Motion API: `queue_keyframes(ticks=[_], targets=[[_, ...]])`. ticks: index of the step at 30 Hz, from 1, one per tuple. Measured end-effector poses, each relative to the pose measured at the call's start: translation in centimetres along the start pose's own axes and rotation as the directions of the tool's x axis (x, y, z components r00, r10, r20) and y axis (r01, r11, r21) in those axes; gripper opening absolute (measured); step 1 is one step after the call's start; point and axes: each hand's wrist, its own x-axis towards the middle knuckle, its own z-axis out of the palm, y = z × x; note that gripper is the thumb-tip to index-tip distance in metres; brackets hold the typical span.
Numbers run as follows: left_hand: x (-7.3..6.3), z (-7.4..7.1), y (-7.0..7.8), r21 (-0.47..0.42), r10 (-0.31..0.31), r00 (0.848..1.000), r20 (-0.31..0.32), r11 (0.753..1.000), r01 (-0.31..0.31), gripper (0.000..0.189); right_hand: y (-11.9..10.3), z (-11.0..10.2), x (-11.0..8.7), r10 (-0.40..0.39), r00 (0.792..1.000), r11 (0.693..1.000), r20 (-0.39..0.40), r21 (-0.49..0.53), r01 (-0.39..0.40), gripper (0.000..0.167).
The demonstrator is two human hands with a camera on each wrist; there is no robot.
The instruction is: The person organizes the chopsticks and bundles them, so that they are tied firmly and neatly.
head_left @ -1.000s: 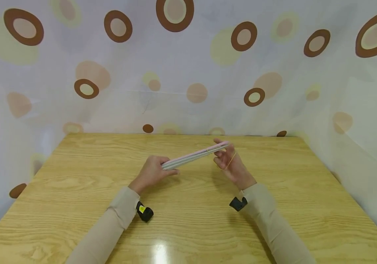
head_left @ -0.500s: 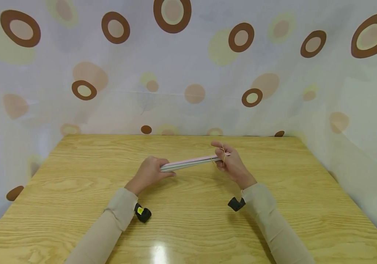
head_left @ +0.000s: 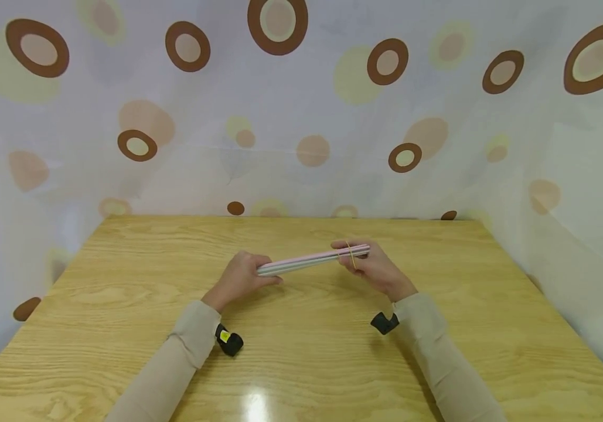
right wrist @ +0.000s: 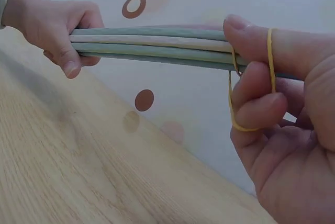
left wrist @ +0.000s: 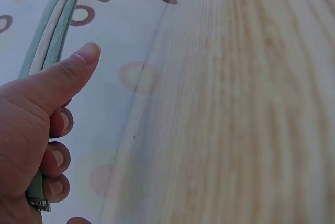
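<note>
Between both hands, above the table, a bundle of slim pastel pencil-like sticks in green, white and pink is held, slightly tilted. My left hand grips its left end, fingers wrapped round behind and thumb along the front. At the other end is my right hand, thumb over the sticks and fingers curled below. A thin yellow rubber band stretches over the right thumb and loops round the curled fingers; part of it crosses the bundle near the thumb tip. The sticks' right ends are hidden behind the right hand in its wrist view.
Below the hands lies a light wood-grain table. A pale sheet with brown and beige ovals hangs along its back and sides. A black wrist camera sits at the left cuff, another dark camera mount at the right.
The bundle's right end has dipped and flattened. My right hand has brought the rubber band from hanging at its fingers and wrist side up over the bundle's end, and its fingers have closed in.
</note>
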Motion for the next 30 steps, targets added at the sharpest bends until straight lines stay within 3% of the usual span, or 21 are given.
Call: queue_keyframes(ticks=[3, 6, 10, 14, 15, 17, 19, 21, 24, 26, 28, 29, 30], targets=[[-0.1, 0.2, 0.0, -0.033, -0.04, 0.999, 0.011, 0.999, 0.041, 0.024, 0.5, -0.4, -0.3, 0.014, 1.0, 0.998, 0.024, 0.064, -0.016, 0.018], [-0.2, 0.3, 0.1, -0.079, -0.094, 0.995, 0.013, 0.992, 0.095, 0.023, 1.1, -0.2, -0.2, 0.067, 0.997, 0.997, -0.024, 0.036, -0.066, 0.008], [-0.2, 0.4, 0.1, -0.162, -0.168, 0.986, 0.017, 0.972, 0.168, 0.023, 2.2, 1.3, 0.4, 0.1, 0.988, 0.988, -0.114, -0.102, -0.112, 0.007], [-0.1, 0.5, -0.1, -0.206, -0.24, 0.971, 0.012, 0.949, 0.238, 0.025, 2.6, 3.4, 0.9, -0.016, 0.984, 0.958, -0.175, -0.285, -0.035, 0.008], [-0.1, 0.5, -0.1, -0.208, -0.256, 0.967, 0.007, 0.945, 0.252, 0.026, 2.6, 3.9, 1.0, -0.069, 0.983, 0.932, -0.172, -0.363, 0.002, 0.01], [-0.1, 0.6, -0.2, -0.204, -0.277, 0.961, -0.005, 0.941, 0.27, 0.026, 2.3, 4.8, 1.1, -0.166, 0.977, 0.837, -0.136, -0.543, 0.067, 0.016], [-0.1, 0.5, -0.2, -0.192, -0.284, 0.959, -0.014, 0.942, 0.277, 0.027, 2.0, 5.5, 1.2, -0.257, 0.965, 0.683, -0.05, -0.716, 0.145, 0.02], [0.0, 0.6, -0.2, -0.189, -0.286, 0.958, -0.009, 0.941, 0.28, 0.027, 1.7, 5.8, 1.2, -0.332, 0.941, 0.524, 0.064, -0.817, 0.241, 0.026], [0.0, 0.7, -0.1, -0.184, -0.282, 0.959, 0.011, 0.942, 0.279, 0.028, 1.8, 5.6, 1.2, -0.424, 0.884, 0.36, 0.198, -0.859, 0.365, 0.04], [0.0, 0.8, 0.0, -0.185, -0.283, 0.959, 0.024, 0.941, 0.282, 0.028, 1.9, 5.2, 1.2, -0.484, 0.841, 0.313, 0.242, -0.849, 0.425, 0.047], [0.0, 1.0, 0.0, -0.184, -0.284, 0.958, 0.027, 0.941, 0.285, 0.028, 2.1, 4.9, 1.2, -0.523, 0.811, 0.306, 0.261, -0.831, 0.464, 0.055], [0.0, 1.1, 0.0, -0.188, -0.286, 0.958, 0.028, 0.939, 0.286, 0.027, 2.1, 4.8, 1.2, -0.528, 0.81, 0.328, 0.256, -0.818, 0.472, 0.056], [0.0, 1.1, 0.0, -0.198, -0.292, 0.956, 0.028, 0.936, 0.292, 0.027, 2.2, 4.7, 1.3, -0.521, 0.818, 0.378, 0.243, -0.794, 0.476, 0.065]])
